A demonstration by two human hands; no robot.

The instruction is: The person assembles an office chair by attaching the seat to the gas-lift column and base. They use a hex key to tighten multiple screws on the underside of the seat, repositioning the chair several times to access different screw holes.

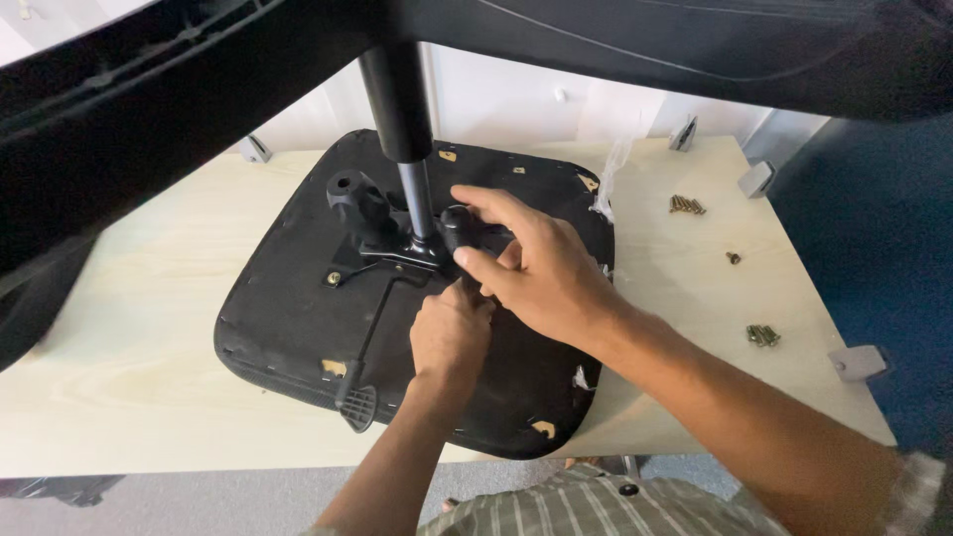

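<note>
Chair seat, black, lies underside up on the wooden table, spanning from near the far edge to overhanging the near edge. Metal mechanism plate sits at the seat's centre, gas cylinder rising from it; a lever runs toward the near edge.

Right hand: fingers curled around a black knob on the plate's right side, grasping it.
Left hand: clenched just below the knob, against the seat; what it holds is hidden.

Screws in three small groups toward the right edge. Grey bracket at the near right corner.
</note>
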